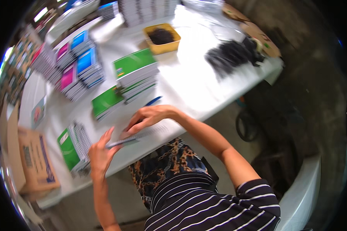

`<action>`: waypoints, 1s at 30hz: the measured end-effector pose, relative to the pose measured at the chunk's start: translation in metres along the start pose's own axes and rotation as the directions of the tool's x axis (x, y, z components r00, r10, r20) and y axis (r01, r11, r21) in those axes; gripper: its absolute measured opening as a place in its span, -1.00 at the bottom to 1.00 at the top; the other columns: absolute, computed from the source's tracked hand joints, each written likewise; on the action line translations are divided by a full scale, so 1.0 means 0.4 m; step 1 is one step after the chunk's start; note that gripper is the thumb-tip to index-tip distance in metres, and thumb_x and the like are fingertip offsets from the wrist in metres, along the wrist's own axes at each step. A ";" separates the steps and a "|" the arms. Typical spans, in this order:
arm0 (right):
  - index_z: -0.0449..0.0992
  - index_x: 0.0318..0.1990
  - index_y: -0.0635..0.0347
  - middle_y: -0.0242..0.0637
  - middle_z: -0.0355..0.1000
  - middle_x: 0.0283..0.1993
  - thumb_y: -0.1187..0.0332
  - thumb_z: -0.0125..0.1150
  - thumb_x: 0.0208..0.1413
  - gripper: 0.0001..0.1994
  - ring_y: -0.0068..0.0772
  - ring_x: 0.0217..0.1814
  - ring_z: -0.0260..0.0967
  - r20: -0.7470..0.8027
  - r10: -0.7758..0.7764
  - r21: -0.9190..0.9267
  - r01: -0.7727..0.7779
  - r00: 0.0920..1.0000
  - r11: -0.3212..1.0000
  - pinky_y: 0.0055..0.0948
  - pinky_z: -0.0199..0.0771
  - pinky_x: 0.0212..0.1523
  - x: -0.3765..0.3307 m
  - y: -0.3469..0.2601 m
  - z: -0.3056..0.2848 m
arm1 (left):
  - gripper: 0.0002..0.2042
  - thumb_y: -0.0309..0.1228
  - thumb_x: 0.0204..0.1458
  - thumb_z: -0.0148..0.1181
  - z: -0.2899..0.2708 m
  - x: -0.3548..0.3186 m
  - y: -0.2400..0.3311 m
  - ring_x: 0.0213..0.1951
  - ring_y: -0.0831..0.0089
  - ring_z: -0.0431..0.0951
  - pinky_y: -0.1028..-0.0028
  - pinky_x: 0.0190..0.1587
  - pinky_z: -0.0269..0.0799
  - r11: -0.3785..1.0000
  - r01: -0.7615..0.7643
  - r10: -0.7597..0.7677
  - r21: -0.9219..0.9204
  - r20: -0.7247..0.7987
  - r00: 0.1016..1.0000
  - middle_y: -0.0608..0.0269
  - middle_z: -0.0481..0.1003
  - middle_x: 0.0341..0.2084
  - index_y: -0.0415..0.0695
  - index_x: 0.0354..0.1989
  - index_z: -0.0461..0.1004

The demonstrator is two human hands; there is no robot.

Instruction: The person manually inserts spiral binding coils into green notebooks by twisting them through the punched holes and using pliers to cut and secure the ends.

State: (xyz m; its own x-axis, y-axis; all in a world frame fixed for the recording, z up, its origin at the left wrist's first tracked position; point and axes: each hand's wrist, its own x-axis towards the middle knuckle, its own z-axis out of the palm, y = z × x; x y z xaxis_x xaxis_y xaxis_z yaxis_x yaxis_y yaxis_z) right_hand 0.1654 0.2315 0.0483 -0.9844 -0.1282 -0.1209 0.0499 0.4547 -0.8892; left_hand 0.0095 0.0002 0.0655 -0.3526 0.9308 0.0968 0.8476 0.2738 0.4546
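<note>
L hand (100, 154) is at the near edge of the white table (185, 88), thumb on one side & fingers on the other of a thin notebook (124, 144), grasping it by its L end; the notebook sits tilted, btwn the two hands, nearly edge-on to the cam. R hand (148, 116) comes in over it from the R, fingers curled inward w/ tips at its upper side; motion blur there, so can't tell if they're pinching the notebook or just touching. Blue pen (153, 101) lies just beyond R hand. Past that, a tall green notebook stack (137, 71) w/ a lower green pile (107, 102) right beside it, on its L. Nr L hand, to its L: coil-bound green notebooks (71, 148), then an open cardboard box (36, 158) at the table's L end. Farther up L, blue stacks (86, 59) & pink stacks (68, 77) stand side by side. Yellow tub (162, 47) w/ dark stuff inside is behind the tall green stack; a loose black heap (233, 57) lies well apart, over on the R. Far edge: big stacks of pale-edged books (146, 11), plus clear plastic (206, 5) to their R.
</note>
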 end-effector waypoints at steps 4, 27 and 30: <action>0.49 0.11 0.35 -0.07 0.46 0.12 -0.11 0.10 0.18 -0.37 -0.22 0.18 0.36 -0.123 -0.031 0.452 0.084 0.992 0.888 -0.30 0.29 0.22 -0.016 0.039 -0.027 | -0.11 -0.29 -0.32 0.53 0.013 0.007 -0.021 0.11 0.14 0.48 0.28 -0.04 0.53 0.991 -0.063 0.043 -0.114 -0.173 0.984 0.13 0.33 0.24 0.14 0.33 0.25; 0.58 0.02 0.27 -0.17 0.50 0.10 -0.11 0.20 0.08 -0.41 -0.20 0.16 0.38 0.017 0.161 -0.003 -0.161 0.987 0.987 -0.28 0.26 0.23 0.067 -0.101 -0.044 | 0.01 -0.46 -0.18 0.49 0.145 -0.042 -0.060 -0.23 0.63 0.49 0.49 -0.17 0.52 0.690 -0.043 -0.283 -0.722 -0.325 0.902 0.07 0.46 0.15 0.08 0.46 -0.04; 0.60 0.01 0.25 -0.15 0.53 0.03 -0.15 0.18 0.08 -0.39 -0.20 0.10 0.41 -0.015 0.082 0.068 -0.081 0.997 0.994 -0.29 0.28 0.20 0.059 -0.052 -0.037 | -0.03 -0.49 -0.16 0.46 0.167 -0.042 -0.076 -0.36 0.69 0.35 0.58 -0.23 0.45 0.633 -0.050 -0.287 -0.773 -0.294 0.912 0.13 0.48 0.14 0.06 0.46 -0.01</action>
State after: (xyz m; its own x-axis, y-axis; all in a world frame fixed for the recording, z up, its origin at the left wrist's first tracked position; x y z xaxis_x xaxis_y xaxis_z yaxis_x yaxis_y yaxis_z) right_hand 0.1385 0.2320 0.0703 -0.9794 -0.0773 -0.1867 0.1407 0.4025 -0.9046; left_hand 0.0162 -0.0077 -0.0089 -0.6814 0.6986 0.2184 0.2477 -0.0607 0.9669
